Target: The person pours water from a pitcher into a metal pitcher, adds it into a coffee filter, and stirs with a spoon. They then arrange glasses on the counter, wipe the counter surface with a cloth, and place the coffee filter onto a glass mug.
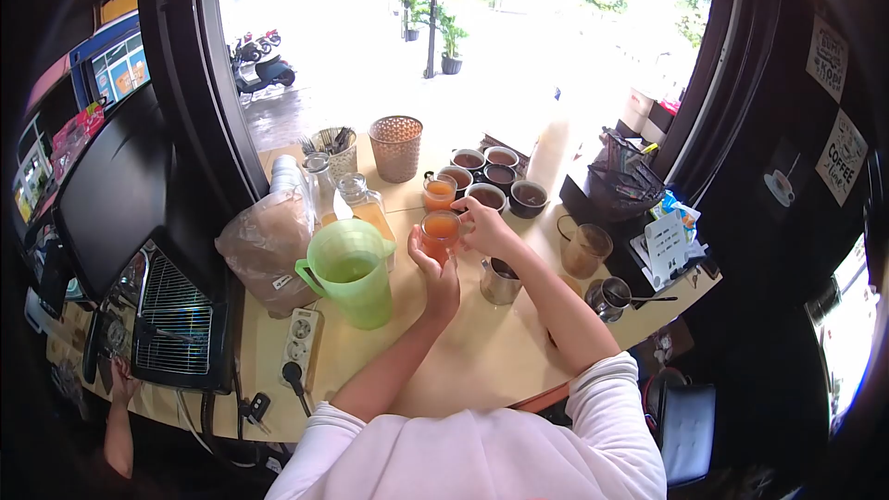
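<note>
My left hand [437, 268] is wrapped around a clear glass cup [439, 225] of orange-brown drink, held over the table. My right hand [488, 229] has its fingers bent at the cup's right side, by the rim; a handle there, if any, is hidden. Just behind stands a second glass cup [439, 192] with a similar drink. Several dark cups [529, 197] with pale rims and brown liquid cluster beyond my right hand. Under my right forearm sits a metal pitcher [500, 283]. A green plastic jug [350, 268] is left of my left hand.
A plastic bag [270, 250], glass jug [359, 199] and woven basket [396, 150] line the left and back. A power strip [301, 338] lies at front left. At right are a glass mug [586, 251] and a metal cup [608, 298] with a spoon. Another person's hand [122, 380] shows far left.
</note>
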